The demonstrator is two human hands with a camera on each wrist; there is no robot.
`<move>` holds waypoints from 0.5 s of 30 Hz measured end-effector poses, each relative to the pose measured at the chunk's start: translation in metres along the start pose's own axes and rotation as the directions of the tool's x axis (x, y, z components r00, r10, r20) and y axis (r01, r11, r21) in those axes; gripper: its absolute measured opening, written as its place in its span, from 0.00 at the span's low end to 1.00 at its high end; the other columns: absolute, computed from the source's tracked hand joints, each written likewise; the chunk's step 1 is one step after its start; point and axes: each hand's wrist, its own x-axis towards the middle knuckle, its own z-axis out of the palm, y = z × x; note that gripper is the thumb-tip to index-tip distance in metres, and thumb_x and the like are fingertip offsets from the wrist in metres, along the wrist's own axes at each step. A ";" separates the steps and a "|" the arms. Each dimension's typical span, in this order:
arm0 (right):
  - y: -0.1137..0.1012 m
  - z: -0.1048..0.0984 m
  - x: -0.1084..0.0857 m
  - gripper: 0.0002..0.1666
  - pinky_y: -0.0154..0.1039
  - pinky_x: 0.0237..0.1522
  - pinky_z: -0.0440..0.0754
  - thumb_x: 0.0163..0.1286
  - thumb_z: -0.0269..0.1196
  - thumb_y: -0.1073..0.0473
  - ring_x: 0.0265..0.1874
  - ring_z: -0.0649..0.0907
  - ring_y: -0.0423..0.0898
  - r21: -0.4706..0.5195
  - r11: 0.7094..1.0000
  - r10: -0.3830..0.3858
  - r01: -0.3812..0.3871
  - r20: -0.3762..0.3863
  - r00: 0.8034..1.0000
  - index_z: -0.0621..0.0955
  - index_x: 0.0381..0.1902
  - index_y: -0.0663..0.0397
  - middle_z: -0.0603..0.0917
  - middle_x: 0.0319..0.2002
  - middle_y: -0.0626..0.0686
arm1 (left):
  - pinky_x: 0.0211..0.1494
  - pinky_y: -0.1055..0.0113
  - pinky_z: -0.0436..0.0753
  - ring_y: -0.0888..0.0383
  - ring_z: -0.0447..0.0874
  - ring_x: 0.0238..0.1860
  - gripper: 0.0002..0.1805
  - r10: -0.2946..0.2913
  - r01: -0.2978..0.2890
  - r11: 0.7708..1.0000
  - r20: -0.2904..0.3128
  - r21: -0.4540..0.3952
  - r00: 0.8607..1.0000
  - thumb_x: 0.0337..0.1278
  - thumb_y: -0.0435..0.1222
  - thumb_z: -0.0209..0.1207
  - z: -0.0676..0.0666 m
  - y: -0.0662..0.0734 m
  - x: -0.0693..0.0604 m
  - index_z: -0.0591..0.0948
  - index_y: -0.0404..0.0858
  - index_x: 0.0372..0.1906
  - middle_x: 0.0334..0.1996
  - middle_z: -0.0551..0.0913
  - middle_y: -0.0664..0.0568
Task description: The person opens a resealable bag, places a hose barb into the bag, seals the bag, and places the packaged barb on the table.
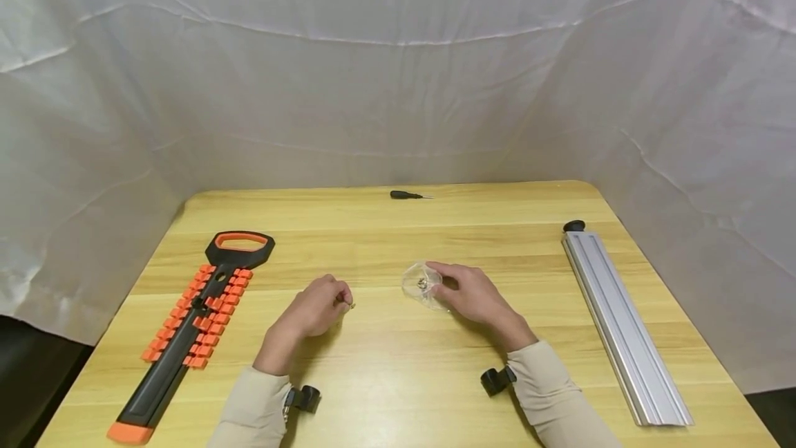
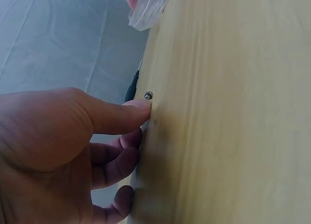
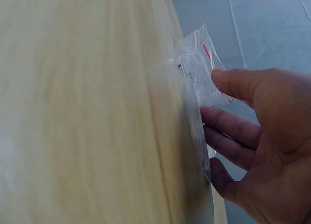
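Observation:
A small metal screw-like piece (image 1: 353, 305) (image 2: 148, 95) is pinched at the thumb and fingertips of the left hand (image 1: 321, 306) (image 2: 63, 136), low over the table. To its right a clear plastic bag (image 1: 413, 281) (image 3: 197, 63) with small metal pieces inside lies on the table. The right hand (image 1: 474, 294) (image 3: 272, 131) touches the bag's right side, thumb and fingers spread apart and loosely bent around it. In the right wrist view the bag's red-striped edge stands up near the thumb.
A black screwdriver (image 1: 405, 195) lies at the table's back edge. On the left is a black rack with orange clips (image 1: 205, 316); on the right, a long silver metal profile (image 1: 624, 327) with a black knob. Pale curtains hang behind the wooden table (image 1: 398, 393).

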 end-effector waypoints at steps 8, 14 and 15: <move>0.005 0.000 0.001 0.27 0.50 0.61 0.75 0.67 0.63 0.49 0.58 0.79 0.47 -0.003 1.000 0.004 -0.004 -0.008 1.000 0.75 0.64 0.33 0.81 0.59 0.47 | 0.42 0.55 0.70 0.59 0.68 0.37 0.05 0.033 -0.033 0.999 0.010 -0.014 0.999 0.69 0.38 0.54 0.004 0.006 0.007 0.77 0.46 0.36 0.35 0.72 0.58; 0.006 0.001 0.002 0.28 0.49 0.61 0.75 0.67 0.63 0.49 0.59 0.79 0.46 0.001 1.000 0.001 -0.001 -0.010 1.000 0.74 0.65 0.31 0.81 0.60 0.46 | 0.43 0.57 0.70 0.62 0.69 0.36 0.07 0.112 -0.115 0.993 -0.076 -0.035 0.991 0.71 0.42 0.51 0.006 0.015 0.018 0.78 0.46 0.39 0.36 0.74 0.60; 0.006 0.001 0.003 0.28 0.49 0.61 0.75 0.67 0.63 0.49 0.59 0.79 0.46 0.001 1.000 -0.003 0.003 -0.012 1.000 0.74 0.65 0.32 0.81 0.60 0.46 | 0.43 0.57 0.70 0.62 0.70 0.36 0.06 0.125 -0.128 0.991 -0.097 -0.029 0.987 0.71 0.41 0.52 0.006 0.017 0.020 0.78 0.46 0.40 0.36 0.75 0.60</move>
